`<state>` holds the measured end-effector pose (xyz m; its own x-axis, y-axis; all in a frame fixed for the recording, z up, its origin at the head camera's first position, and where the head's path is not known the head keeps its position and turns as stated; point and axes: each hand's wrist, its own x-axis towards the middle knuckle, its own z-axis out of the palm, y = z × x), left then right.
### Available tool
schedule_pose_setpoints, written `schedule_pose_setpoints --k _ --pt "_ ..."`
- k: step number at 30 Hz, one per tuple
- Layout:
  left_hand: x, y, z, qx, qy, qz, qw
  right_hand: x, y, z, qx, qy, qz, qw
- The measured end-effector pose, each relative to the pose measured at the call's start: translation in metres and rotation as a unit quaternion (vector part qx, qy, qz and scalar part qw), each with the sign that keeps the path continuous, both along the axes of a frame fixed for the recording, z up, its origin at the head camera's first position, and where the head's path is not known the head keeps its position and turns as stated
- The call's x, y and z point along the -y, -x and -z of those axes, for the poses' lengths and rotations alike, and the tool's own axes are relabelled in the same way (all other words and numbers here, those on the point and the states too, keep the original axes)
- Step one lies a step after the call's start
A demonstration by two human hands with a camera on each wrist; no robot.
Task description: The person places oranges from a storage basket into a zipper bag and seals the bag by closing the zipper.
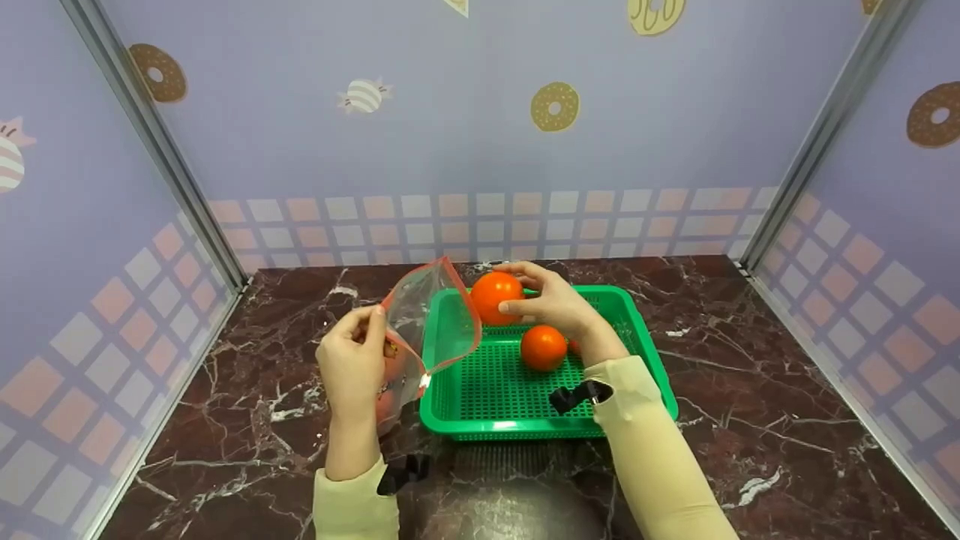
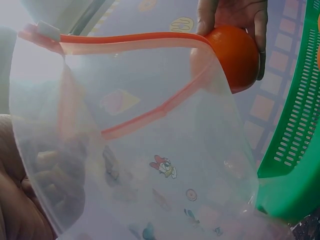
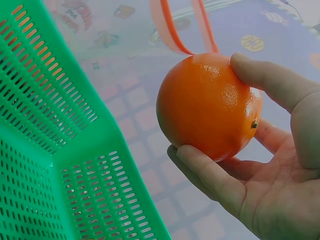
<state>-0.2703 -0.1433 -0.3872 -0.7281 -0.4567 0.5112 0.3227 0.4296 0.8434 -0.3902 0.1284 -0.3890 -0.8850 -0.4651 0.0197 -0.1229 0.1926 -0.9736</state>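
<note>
My left hand (image 1: 351, 364) pinches the rim of a clear zip bag (image 1: 411, 319) with a red-orange edge and cartoon prints. The bag's mouth gapes widely, with its white slider (image 2: 48, 31) at one end. Between the thumb and fingers of my right hand (image 1: 559, 306) is a round orange (image 3: 205, 107), with a small stem spot showing. It hangs above the green basket (image 1: 510, 426), right beside the bag's mouth. Inside the basket lies another orange (image 1: 543, 348); a further reddish fruit is mostly hidden behind my right wrist. Pinkish colour shows low in the bag, but I cannot tell what it is.
The basket has slotted walls and stands on a dark marbled tabletop (image 1: 255, 382). Purple patterned panels (image 1: 465, 135) enclose the table at the back and both sides, with metal posts (image 1: 817, 135) at the corners.
</note>
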Motion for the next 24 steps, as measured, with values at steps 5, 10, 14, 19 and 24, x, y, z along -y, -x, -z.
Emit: schedule_pose_setpoints --k 5,10,14,19,24 --pt "-0.001 0.000 0.000 -0.002 0.001 -0.002 1.0000 -0.002 -0.003 -0.003 0.003 0.008 0.005 0.9999" --pt "-0.001 0.000 0.000 -0.002 0.007 -0.003 1.0000 -0.003 -0.006 -0.005 0.007 0.023 0.006 0.9997" --pt "-0.001 0.000 0.001 -0.002 0.008 0.001 1.0000 -0.004 -0.008 -0.006 0.003 0.037 0.003 0.9993" --pt "-0.002 0.000 0.001 0.000 0.007 -0.001 1.0000 -0.005 -0.009 -0.005 0.002 0.049 0.005 0.9988" --pt "-0.002 0.001 0.002 -0.002 0.007 0.001 1.0000 -0.007 -0.011 -0.004 0.008 0.064 0.009 0.9979"
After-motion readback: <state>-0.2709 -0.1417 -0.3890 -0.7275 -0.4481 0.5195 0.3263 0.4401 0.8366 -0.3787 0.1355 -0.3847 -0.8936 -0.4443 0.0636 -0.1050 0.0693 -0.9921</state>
